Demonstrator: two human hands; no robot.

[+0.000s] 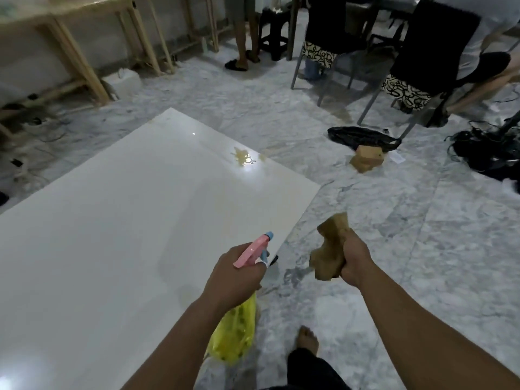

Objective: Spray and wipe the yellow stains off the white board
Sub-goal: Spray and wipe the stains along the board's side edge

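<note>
Above the white board (118, 220), left hand (236, 274) fingers gripping spray bottle (239, 327), right hand (356, 263) fingers squeezing sponge (329, 249)

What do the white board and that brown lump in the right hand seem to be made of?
White board: a glossy, hard sheet, perhaps laminate or acrylic; it mirrors the lamp glare. Brown lump: likely a sponge, matte and squashed where the right hand grips it.

one white board (118, 220), one yellow stain (244, 158), one spray bottle (239, 319), two brown sponges, one held (329, 249), one on the floor (365, 159), two chairs (332, 32) (427, 52), two hands (236, 277) (356, 263)
</note>
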